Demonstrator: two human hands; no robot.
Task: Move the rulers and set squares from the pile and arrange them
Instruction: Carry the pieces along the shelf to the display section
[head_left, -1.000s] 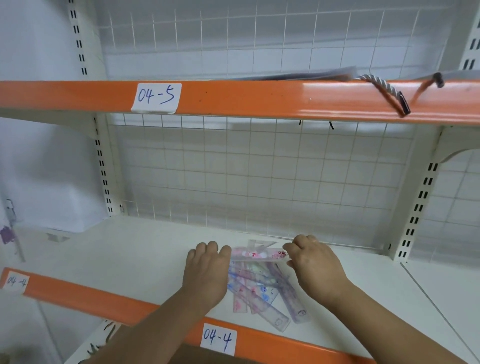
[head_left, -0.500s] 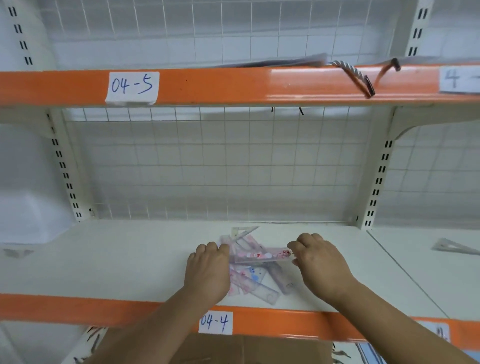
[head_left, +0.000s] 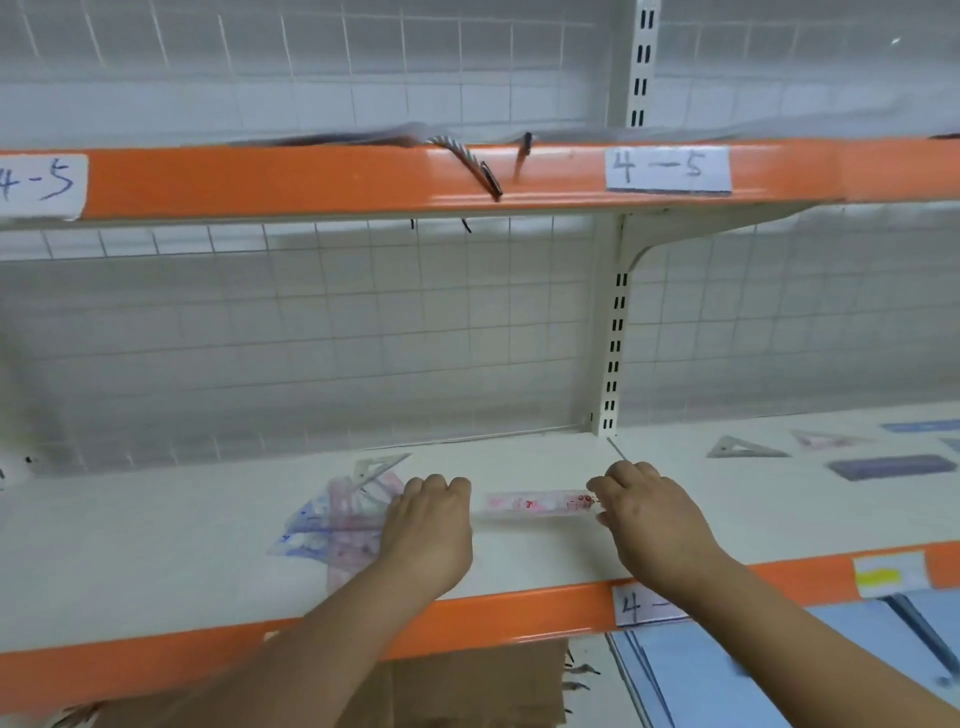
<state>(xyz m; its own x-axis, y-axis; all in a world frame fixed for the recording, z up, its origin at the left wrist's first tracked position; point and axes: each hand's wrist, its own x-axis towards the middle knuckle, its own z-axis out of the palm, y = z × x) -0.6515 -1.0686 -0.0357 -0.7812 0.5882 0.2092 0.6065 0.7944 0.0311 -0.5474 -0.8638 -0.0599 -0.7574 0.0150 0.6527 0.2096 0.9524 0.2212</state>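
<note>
**Inspector:** Position of the item in hand?

**Assistant:** A clear plastic ruler (head_left: 535, 505), long and flat with a pink printed pattern, is held level between both hands above the white shelf (head_left: 156, 561), roughly parallel to its front edge. The left hand (head_left: 428, 530) has its fingers curled down over the ruler's left end; the right hand (head_left: 654, 519) pinches the right end between thumb and fingertips. Neither hand is spread.

**Inspector:** And the pile?

**Assistant:** The pile (head_left: 337, 525) lies flat on the shelf just to the left of the left hand, partly behind it, between the front edge and the back of the shelf. It is a loose overlap of transparent pieces, tinted pink and blue, with a clear set square (head_left: 379, 467) at its rear side pointing toward the wire-grid back panel (head_left: 311, 338). (The frame is blurred, so a piece count cannot be given.)

**Inspector:** Anything already laid out?

**Assistant:** On the neighbouring shelf bay to the right, past the slotted upright (head_left: 615, 338), flat pieces lie apart from one another: a grey triangle (head_left: 745, 448), a pinkish triangle (head_left: 826, 440) behind it toward the back edge, and a dark blue strip (head_left: 891, 466) nearer the front.

**Inspector:** Surfaces?

**Assistant:** Shelf boards matte white; front rails glossy orange (head_left: 519, 618) with handwritten paper labels (head_left: 667, 169).
</note>
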